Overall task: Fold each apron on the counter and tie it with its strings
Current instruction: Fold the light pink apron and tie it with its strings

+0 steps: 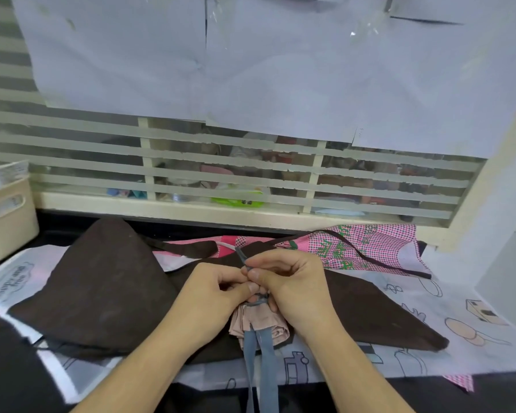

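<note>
Grey-blue strings (258, 365) trail from the folded pink apron (261, 326) toward the viewer, two flat bands hanging over the near edge of the dark counter (72, 225). Lying on the brown apron (102, 293), the pink apron is a compact, pleated bundle cinched at its far end by the strings; the left hand (218, 296) and right hand (292, 281) meet just beyond it, fingers curled, each pinching the strings at the knot. Beyond the brown apron lies a pink checked apron (370, 245); left of it stands a cream basket (6, 216).

Head camera looks forward and down, close over the counter (429, 380).
</note>
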Tool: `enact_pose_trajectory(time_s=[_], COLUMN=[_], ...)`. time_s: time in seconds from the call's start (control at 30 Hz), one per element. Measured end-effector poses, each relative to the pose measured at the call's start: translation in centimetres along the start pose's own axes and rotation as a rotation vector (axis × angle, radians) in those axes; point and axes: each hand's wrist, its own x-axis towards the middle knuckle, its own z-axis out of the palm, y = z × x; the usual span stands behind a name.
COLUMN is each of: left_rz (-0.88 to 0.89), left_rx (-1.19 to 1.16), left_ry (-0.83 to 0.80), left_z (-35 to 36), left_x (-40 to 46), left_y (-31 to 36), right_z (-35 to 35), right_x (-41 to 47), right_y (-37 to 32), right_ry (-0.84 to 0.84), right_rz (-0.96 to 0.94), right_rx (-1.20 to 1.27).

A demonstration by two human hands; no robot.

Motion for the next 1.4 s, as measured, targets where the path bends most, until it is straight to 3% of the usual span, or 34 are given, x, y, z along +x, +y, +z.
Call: enact_pose_trajectory(time_s=[0.27, 0.53, 0.8, 1.1, 1.27, 1.4], left_rz=[0.062, 0.038, 0.03, -0.004, 0.029, 0.056], left_rx=[-0.076, -0.073, -0.049, 0.012, 0.046, 0.011], left_ry=[-0.036, 0.103, 0.114, 0.159, 0.196, 0.143], left_z=[0.3, -0.2, 0.0, -0.2, -0.4, -0.6], left_x=[-0.1, 0.5, 0.6, 0.7, 0.8, 0.7], left_y=[0.7, -0.3, -0.2, 0.0, -0.6, -0.7], right_z=[0.1, -0.5, -0.4, -0.3, -0.6, -0.6], right_x=[0.1, 0.5, 0.4, 0.3, 0.1, 0.1], right_y=[-0.1, -0.2, 0.1, 0.2, -0.2, -0.1], right_ry=[0.018, -0.022, -0.005, 0.069, -0.106, -0.105], right_rz=[0.046, 0.064, 0.07, 0.055, -0.04, -0.1], right_rx=[0.107, 0.113, -0.191, -0.1, -0.249, -0.422])
